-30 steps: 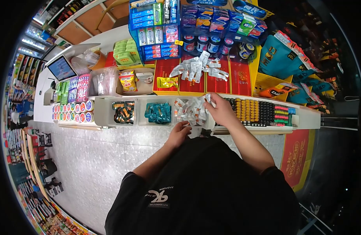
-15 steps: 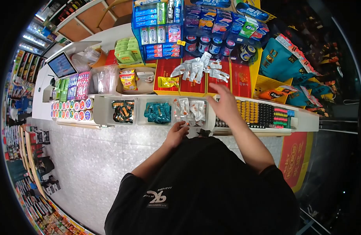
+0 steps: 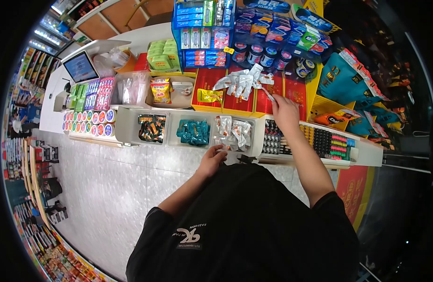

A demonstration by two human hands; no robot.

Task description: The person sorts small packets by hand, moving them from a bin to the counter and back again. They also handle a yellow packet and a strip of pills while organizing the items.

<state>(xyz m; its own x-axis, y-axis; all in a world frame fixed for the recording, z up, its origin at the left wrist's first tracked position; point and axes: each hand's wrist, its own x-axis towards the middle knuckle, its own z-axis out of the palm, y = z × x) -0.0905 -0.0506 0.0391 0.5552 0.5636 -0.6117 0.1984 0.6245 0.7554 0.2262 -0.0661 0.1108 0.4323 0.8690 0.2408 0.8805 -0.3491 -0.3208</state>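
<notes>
My right hand reaches over the red boxes, its fingers closed on a silver packet at the right side of a pile of silver packets. Down at the front edge of a clear bin of silver packets, my left hand has its fingers pressed together; what they hold, if anything, is too small to name. A yellow packet lies left of the pile. Beside the silver bin stands one with teal packets, then one with black and orange packets.
Behind the boxes rises a blue gum rack, with gum jars to its right. Rows of small coloured goods stand right of the bins. A screen and round tubs are at the left.
My right hand has closed on a silver packet and shifted slightly right. My left hand has barely moved. The counter and its goods appear a little further right in the view.
</notes>
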